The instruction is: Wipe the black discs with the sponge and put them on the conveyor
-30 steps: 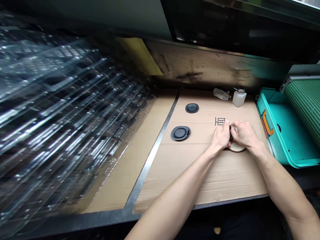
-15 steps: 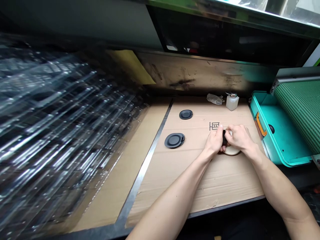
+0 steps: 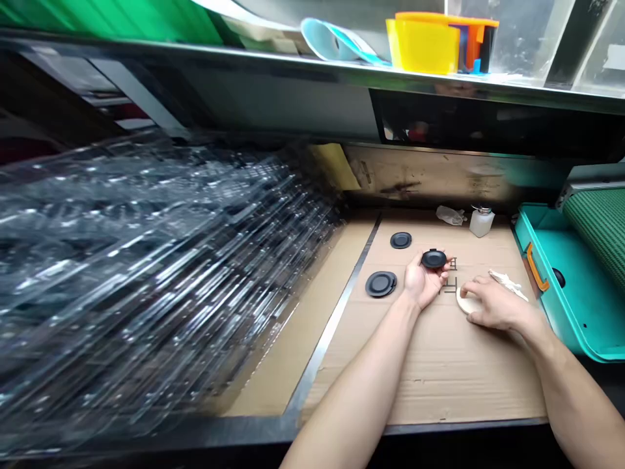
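Note:
My left hand (image 3: 424, 280), palm up, holds a small round black plastic case (image 3: 433, 259) with a small tab on its far edge. My thumb and fingers close round its sides above the cardboard. To the right, my right hand (image 3: 495, 303) lies palm down with curled fingers and thumb on a round cream pad (image 3: 466, 301); the hand hides part of the pad. A crumpled white cloth (image 3: 508, 283) lies just behind that hand. Two flat round black plastic pieces rest left of my left hand: a nearer one (image 3: 381, 284) and a farther one (image 3: 401, 240).
Cardboard (image 3: 439, 384) covers the bench. A small dispenser bottle (image 3: 481, 221) and a crumpled clear bag (image 3: 450, 215) stand at the back. A teal bin (image 3: 576, 326) is at right, below a green conveyor belt (image 3: 600, 225). Stacked clear plastic trays (image 3: 170, 280) fill the left side.
My hands have moved apart. The left hand now holds the black case alone, turned face up; the right has let go of it and moved onto the cream pad. The view has shifted up and left.

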Available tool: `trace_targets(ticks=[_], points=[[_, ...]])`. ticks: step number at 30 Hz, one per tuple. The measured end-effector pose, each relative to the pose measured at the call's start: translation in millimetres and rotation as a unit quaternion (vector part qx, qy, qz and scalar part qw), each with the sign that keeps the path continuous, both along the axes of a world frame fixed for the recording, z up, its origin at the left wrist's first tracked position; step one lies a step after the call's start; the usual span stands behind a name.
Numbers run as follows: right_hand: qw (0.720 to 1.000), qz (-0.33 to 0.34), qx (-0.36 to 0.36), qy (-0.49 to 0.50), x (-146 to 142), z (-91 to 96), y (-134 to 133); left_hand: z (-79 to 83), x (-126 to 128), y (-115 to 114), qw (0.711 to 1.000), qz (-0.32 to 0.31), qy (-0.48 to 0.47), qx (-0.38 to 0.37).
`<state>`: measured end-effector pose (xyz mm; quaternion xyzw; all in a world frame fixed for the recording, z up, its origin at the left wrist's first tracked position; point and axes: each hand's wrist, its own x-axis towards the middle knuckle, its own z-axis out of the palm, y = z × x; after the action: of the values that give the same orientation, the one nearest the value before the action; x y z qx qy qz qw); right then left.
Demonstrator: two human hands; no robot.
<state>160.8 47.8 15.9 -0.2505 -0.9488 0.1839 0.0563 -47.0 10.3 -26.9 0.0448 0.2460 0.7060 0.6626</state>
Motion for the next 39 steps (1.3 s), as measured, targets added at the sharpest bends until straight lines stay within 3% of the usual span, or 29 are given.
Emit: trace_targets(ticks=[2, 5, 8, 11, 14, 18, 22, 28, 33, 35, 39], points=[[0.995, -0.057, 0.008, 0.079, -6, -6.1, 4, -1.4, 3, 2, 1.0, 0.007, 0.007, 0.014], [0.954, -0.169, 0.009, 0.248, -20, -20.9, 10, -1.8, 17, 3, 0.999, 0.001, 0.016, 0.027], [0.924, -0.236, 0.002, 0.301, -37, -39.3, 1, -2.9, 35, 2, 0.998, -0.039, 0.02, 0.04], [0.933, -0.22, 0.02, 0.284, -52, -51.8, -16, -5.1, 41, 0, 0.998, -0.052, 0.032, 0.029], [0.949, -0.182, 0.071, 0.248, -59, -52.3, -22, -6.2, 36, -1, 0.998, -0.047, 0.043, 0.017], [0.944, -0.254, 0.114, 0.179, -56, -44.0, -14, -6.3, 33, 1, 0.998, -0.037, 0.057, 0.019], [0.964, -0.168, 0.133, 0.155, -53, -39.3, -12, -8.3, 33, 3, 0.997, -0.051, 0.056, -0.007], [0.945, -0.306, 0.114, 0.034, -45, -30.8, -1, -14.0, 29, 5, 0.996, -0.021, 0.082, -0.029], [0.958, -0.275, 0.086, -0.01, -29, -28.9, -5, -11.1, 10, 6, 0.997, 0.038, 0.047, -0.049], [0.972, -0.221, 0.078, 0.012, -24, -30.7, -5, -8.2, 2, 5, 0.997, 0.064, 0.027, -0.045], [0.989, -0.118, 0.058, 0.072, -21, -36.9, -1, -4.2, -1, 3, 0.998, 0.053, 0.04, -0.007]])
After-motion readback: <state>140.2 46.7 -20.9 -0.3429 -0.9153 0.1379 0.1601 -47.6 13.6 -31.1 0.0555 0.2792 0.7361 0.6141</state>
